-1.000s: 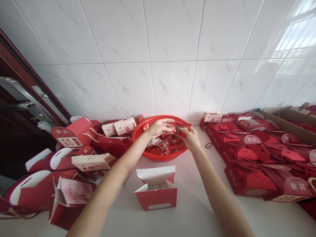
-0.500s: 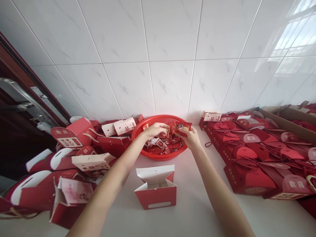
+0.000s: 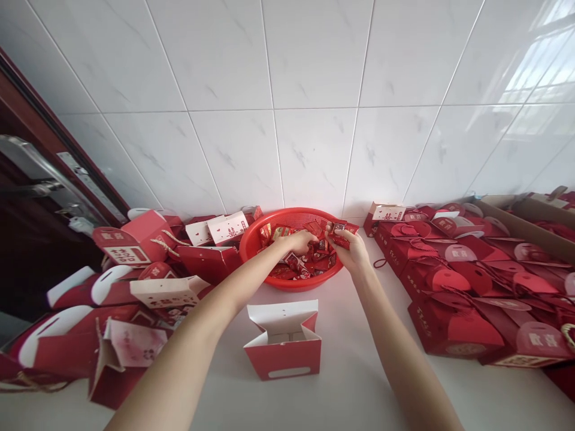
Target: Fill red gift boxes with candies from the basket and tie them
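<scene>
A round red plastic basket holds wrapped candies in mostly red wrappers. My left hand reaches down among them, its fingers curled together; whatever lies between the fingertips is hidden. At the basket's right rim, my right hand is closed around several red candy packets. In front of the basket stands a red gift box with its white-lined top open and nothing visible inside.
Open and partly folded red boxes crowd the left side, near a dark door with a metal handle. Closed red gift boxes fill the right, with a cardboard carton behind them. A white tiled wall rises at the back.
My left hand has moved slightly right and down into the candies, its fingers curling in. My right hand has shifted a little right, still holding packets. The open box stays put.
</scene>
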### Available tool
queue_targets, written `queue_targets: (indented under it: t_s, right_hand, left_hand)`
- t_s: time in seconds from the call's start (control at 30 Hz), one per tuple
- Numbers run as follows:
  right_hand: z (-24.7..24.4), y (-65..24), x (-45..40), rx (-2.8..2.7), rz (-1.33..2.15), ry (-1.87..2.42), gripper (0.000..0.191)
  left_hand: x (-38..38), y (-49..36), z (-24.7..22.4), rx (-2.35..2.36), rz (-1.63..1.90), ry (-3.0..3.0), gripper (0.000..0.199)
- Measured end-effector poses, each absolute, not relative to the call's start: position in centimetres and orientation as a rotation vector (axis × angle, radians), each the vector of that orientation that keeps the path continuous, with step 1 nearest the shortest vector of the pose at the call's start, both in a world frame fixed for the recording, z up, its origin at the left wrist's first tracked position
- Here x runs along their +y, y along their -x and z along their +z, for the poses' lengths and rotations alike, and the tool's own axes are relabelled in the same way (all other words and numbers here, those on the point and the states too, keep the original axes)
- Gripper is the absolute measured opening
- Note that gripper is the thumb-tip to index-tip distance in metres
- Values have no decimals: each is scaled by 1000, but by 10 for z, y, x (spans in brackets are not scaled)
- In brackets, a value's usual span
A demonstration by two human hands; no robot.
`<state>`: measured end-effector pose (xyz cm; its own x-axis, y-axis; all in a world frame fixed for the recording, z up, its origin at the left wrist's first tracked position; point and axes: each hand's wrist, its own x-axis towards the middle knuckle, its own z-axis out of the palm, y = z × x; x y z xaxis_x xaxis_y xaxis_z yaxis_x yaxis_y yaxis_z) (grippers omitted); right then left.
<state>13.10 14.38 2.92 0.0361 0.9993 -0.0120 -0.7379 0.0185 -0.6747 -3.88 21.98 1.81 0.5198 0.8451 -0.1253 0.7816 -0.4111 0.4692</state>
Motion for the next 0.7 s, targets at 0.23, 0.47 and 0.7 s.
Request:
queue_targets:
  t_s: [0.23,0.47,0.7]
  right_hand:
    - [29,-132,146,-465,1509,553,19]
    - [30,-132,146,-389,1502,535,19]
    - [28,-134,148,-377,1506,516,21]
  left_hand:
    - [225,33,11,1269,221,-2371,44]
    - [217,18,21,1246,401,-2493,58]
    - [228,11,22,1329,165,-2533,41]
